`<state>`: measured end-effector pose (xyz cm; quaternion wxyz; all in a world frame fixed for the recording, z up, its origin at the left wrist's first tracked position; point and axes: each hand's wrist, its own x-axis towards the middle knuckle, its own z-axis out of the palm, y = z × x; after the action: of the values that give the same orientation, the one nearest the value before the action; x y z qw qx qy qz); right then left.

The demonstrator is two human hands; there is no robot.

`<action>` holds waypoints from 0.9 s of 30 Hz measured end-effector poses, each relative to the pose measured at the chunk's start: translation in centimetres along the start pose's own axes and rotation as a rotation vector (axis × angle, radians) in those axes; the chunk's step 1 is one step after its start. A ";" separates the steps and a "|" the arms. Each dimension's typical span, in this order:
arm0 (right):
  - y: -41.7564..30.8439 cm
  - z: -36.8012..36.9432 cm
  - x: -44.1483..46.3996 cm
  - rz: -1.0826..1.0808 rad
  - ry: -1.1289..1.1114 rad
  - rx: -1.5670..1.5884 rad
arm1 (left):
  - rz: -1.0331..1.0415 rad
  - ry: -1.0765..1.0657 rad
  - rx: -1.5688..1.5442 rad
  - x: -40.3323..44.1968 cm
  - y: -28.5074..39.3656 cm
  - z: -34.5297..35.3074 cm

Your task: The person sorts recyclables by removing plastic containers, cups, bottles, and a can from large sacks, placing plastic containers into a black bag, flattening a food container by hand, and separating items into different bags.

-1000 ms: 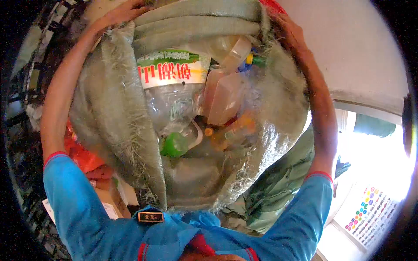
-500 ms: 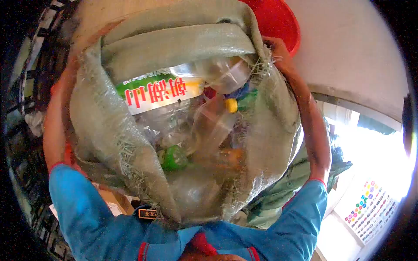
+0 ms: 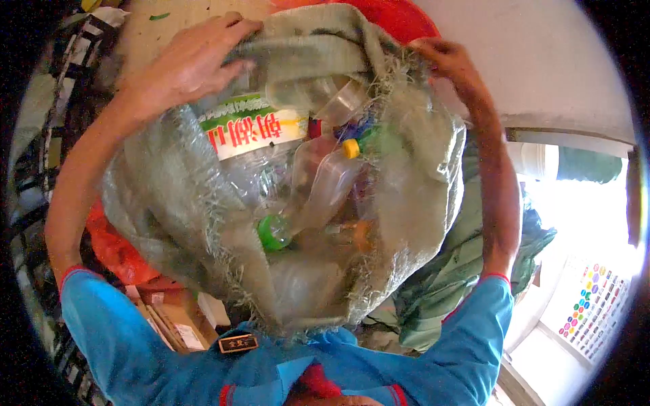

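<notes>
A grey-green woven sack (image 3: 169,203) with frayed edges stands mouth-up against my chest, its rim rolled outward. Inside lie a clear bottle with a green cap (image 3: 273,232), a yellow-capped bottle (image 3: 351,148), clear plastic containers (image 3: 332,179) and a green-and-white label with red characters (image 3: 254,128). My left hand (image 3: 203,57) is over the upper left of the rim, thumb and fingers spread apart at the cloth. At the upper right, my right hand (image 3: 450,61) has bent fingers closed at the sack's edge; the fingertips are partly hidden.
A red basin (image 3: 399,17) is behind the sack, by a pale wall (image 3: 535,61). Dark green sacking (image 3: 433,298) lies at right, with a red bag (image 3: 122,250) and cardboard (image 3: 183,318) at left. Black crates (image 3: 61,101) line the far left.
My left hand has come from behind the sack's left side up onto its upper left rim. My right hand has shifted slightly upward. The sack's rim has sunk a little at the left.
</notes>
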<state>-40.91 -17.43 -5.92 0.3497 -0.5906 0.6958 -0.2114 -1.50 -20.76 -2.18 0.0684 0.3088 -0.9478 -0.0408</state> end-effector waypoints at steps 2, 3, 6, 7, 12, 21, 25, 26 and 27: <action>-0.9 -0.7 -1.2 -0.128 0.323 0.236 | -0.206 -0.060 -0.072 0.6 -1.2 1.2; -1.6 -0.5 -2.6 -0.208 0.512 0.170 | -0.203 -0.067 -0.076 0.6 -2.3 2.6; -9.2 3.2 -10.1 -0.512 0.753 -0.114 | -0.174 0.325 0.025 -0.2 -2.5 1.8; -10.2 5.2 -11.7 -0.518 0.518 -0.175 | -0.191 0.266 -0.160 -0.3 -0.1 -0.9; -10.7 16.4 -12.0 -0.358 0.155 -0.551 | -0.278 0.374 -0.377 -0.7 3.2 -3.9; -8.0 19.9 -7.2 -0.335 0.374 -0.736 | -0.099 0.712 -0.125 -1.7 6.1 -3.3; -7.8 19.7 -6.7 -0.353 0.420 -0.796 | 0.114 0.503 -0.075 -4.6 9.4 -1.5; -7.4 19.7 -6.2 -0.343 0.422 -0.789 | 0.122 0.493 -0.076 -4.5 9.3 -1.0; -6.9 19.6 -5.4 -0.385 0.453 -0.835 | -0.063 0.033 -0.058 -4.5 9.0 -0.3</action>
<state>-21.46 -11.33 -12.81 -0.1210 -0.7366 0.6581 -0.0988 -3.08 -10.87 -1.30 0.0919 0.3369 -0.9348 -0.0654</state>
